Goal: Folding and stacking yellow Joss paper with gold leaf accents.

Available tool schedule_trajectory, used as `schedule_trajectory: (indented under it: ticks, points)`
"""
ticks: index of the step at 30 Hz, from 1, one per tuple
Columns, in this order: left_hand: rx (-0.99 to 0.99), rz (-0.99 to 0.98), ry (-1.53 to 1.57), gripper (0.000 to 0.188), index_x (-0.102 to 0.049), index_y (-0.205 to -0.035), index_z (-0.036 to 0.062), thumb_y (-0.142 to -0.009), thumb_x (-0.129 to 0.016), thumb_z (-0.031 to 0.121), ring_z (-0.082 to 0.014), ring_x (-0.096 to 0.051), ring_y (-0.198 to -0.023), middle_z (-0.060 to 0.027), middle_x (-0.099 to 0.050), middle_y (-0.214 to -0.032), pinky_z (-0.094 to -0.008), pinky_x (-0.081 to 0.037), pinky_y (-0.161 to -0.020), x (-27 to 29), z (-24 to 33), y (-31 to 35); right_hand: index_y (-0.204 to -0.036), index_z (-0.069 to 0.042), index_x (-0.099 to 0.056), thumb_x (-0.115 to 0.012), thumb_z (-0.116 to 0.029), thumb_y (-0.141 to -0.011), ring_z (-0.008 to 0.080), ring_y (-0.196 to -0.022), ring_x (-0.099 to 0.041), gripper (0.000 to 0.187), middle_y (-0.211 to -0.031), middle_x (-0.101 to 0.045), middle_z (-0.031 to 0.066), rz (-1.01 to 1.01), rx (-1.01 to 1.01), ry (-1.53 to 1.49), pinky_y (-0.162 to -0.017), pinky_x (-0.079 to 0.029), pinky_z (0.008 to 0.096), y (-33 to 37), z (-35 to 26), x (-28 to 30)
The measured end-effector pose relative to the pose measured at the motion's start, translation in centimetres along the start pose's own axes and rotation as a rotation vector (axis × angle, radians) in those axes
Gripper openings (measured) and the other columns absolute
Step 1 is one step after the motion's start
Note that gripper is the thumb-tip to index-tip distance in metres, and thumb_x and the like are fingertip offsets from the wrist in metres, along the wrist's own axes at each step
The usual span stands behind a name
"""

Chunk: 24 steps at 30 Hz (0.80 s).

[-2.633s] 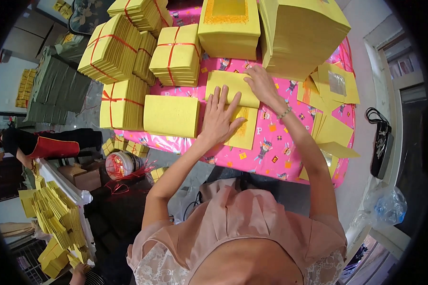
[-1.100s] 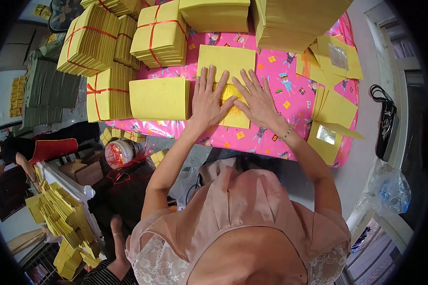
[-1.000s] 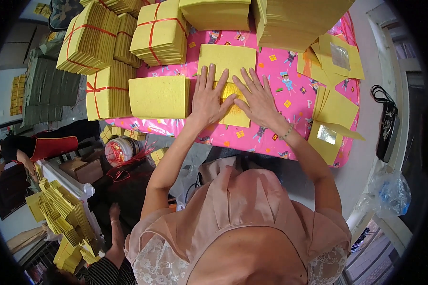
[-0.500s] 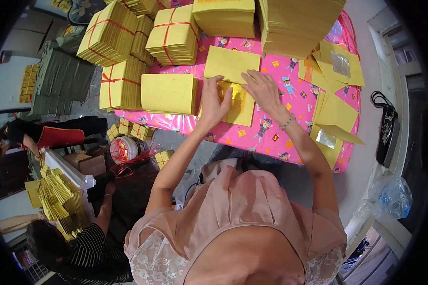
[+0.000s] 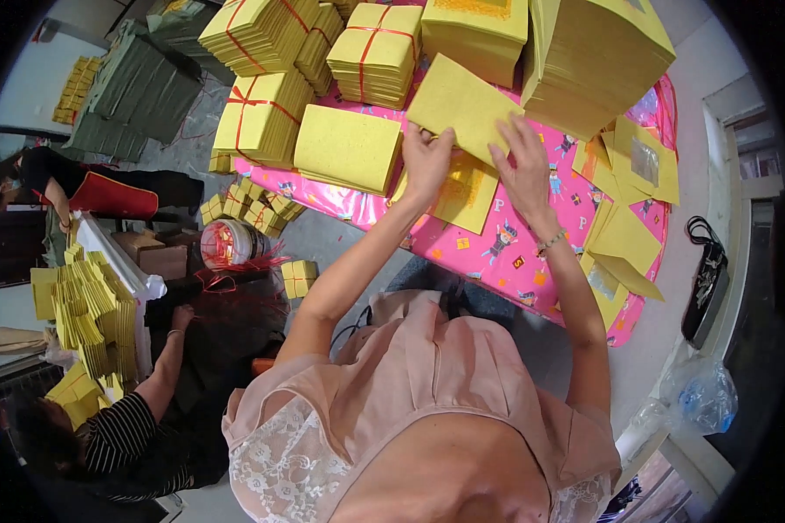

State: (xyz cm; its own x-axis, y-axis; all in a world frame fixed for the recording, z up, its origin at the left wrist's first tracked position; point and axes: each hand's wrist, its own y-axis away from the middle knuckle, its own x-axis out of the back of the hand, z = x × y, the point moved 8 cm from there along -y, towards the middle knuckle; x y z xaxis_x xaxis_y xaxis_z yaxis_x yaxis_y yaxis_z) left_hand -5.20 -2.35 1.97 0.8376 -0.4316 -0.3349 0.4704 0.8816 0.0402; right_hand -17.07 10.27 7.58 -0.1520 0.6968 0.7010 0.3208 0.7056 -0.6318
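Note:
A plain yellow paper sheet [image 5: 464, 103] lies slanted on the table, under both hands. My left hand [image 5: 427, 164] pinches its lower left corner between thumb and fingers. Across its right end rest the stretched fingers of my right hand [image 5: 523, 170]. Partly covered by that sheet and nearer to me is a yellow sheet with a shiny gold-orange patch [image 5: 460, 193]. A loose stack of yellow paper [image 5: 347, 146] sits just left of my left hand.
Red-tied yellow bundles [image 5: 375, 50] and tall paper stacks [image 5: 589, 74] line the far side of the pink patterned tablecloth [image 5: 497, 240]. Loose sheets with silver patches [image 5: 624, 231] lie at the right. Two people work at a paper-laden table [image 5: 139, 253] on the left, near a bucket [image 5: 228, 244].
The plain sheet has turned from nearly straight to slanted, its right end lower. Both hands have shifted with it, the left fingers gripping its corner. The whole view has swung slightly.

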Motion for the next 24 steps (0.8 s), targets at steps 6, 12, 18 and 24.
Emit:
schedule_trajectory:
  ticks: [6,12,18,24]
  points:
    - [-0.069,0.044,0.047,0.04,-0.04,-0.127,0.0039,-0.092,-0.059,0.0,-0.0188,-0.068,-0.089,-0.0148,-0.065,-0.111,-0.0283,-0.06,-0.065,6.8,6.7,2.9,-0.147,-0.001,-0.026,-0.065,-0.014,-0.095,0.0238,-0.108,-0.063,0.066,-0.127,-0.057,0.0212,-0.212,-0.722,-1.001,-0.091,-0.052,0.0322,-0.9,-2.2,-5.6]
    - [-0.049,0.264,-0.085,0.047,-0.036,-0.125,0.0022,-0.089,-0.066,0.004,-0.0183,-0.066,-0.085,-0.0163,-0.064,-0.106,-0.0286,-0.058,-0.066,16.8,6.2,3.2,-0.138,0.002,-0.03,-0.065,-0.012,-0.094,0.0203,-0.094,-0.066,0.058,-0.108,-0.063,0.0159,-0.4,-0.592,-0.988,-0.076,-0.054,0.031,-1.5,-8.6,-12.8]
    - [-0.067,0.337,-0.464,0.063,-0.035,-0.126,-0.0062,-0.083,-0.076,0.01,-0.0142,-0.062,-0.081,-0.0138,-0.06,-0.101,-0.0274,-0.052,-0.065,21.8,3.6,2.4,-0.132,0.005,-0.037,-0.069,-0.021,-0.087,0.0259,-0.07,-0.062,0.061,-0.088,-0.064,0.0196,-0.469,-0.448,-0.623,-0.064,-0.049,0.0403,-1.1,-9.7,-16.1]
    - [-0.076,0.397,-0.54,0.081,-0.03,-0.137,-0.0092,-0.079,-0.08,0.017,-0.0208,-0.06,-0.089,-0.0174,-0.055,-0.104,-0.0343,-0.051,-0.075,20.5,4.1,3.4,-0.127,0.009,-0.032,-0.067,-0.015,-0.085,0.0455,-0.099,-0.062,0.059,-0.105,-0.06,0.0344,-0.539,-0.499,-0.593,-0.083,-0.049,0.05,-0.9,-9.7,-16.2]
